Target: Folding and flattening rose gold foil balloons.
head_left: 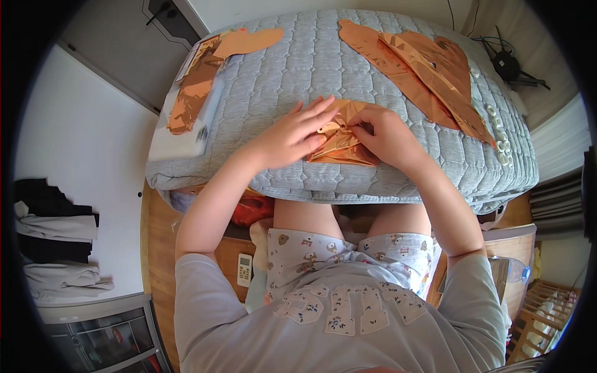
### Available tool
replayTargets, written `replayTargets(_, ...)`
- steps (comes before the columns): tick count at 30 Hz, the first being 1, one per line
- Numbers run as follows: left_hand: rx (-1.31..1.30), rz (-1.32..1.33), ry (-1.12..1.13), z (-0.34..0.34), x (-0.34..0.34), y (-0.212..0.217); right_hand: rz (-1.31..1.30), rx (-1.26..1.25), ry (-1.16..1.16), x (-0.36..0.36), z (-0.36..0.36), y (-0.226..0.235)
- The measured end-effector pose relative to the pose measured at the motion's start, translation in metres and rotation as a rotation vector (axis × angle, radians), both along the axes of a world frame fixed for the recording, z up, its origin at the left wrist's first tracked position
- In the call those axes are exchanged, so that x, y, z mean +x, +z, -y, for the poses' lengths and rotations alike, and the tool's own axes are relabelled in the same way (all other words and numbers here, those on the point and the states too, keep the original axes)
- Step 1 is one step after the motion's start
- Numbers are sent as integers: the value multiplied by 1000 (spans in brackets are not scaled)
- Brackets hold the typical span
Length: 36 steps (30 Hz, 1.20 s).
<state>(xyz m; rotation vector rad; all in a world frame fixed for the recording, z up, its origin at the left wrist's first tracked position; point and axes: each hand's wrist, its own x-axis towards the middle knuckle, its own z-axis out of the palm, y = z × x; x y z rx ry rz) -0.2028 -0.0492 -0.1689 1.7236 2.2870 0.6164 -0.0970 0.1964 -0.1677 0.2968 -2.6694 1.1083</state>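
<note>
A crumpled copper-coloured foil balloon (341,144) lies near the front edge of a grey quilted mattress (292,62). My left hand (292,133) rests flat on the foil's left side, fingers spread and pointing right. My right hand (385,133) pinches the foil's upper right part between thumb and fingers. The two hands nearly touch above the foil.
Flat copper foil balloons lie at the mattress's far right (423,68) and far left (199,81), the left ones over a white box (180,140). A string of white beads (497,130) runs along the right edge. A remote control (245,268) lies on the wooden floor. Folded clothes (53,236) sit at left.
</note>
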Motion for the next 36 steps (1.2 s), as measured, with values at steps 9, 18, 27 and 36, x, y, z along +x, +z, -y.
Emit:
replayTargets(9, 41, -437, 45, 7, 55, -12, 46, -22, 1, -2, 1, 2)
replayTargets(18, 57, -425, 9, 6, 52, -14, -250, 74, 107, 14, -8, 7)
replayTargets(27, 0, -326, -38, 9, 39, -4, -339, 397, 221, 40, -15, -2)
replayTargets(36, 153, -298, 48, -38, -13, 26, -357, 456, -437, 40, 85, -23)
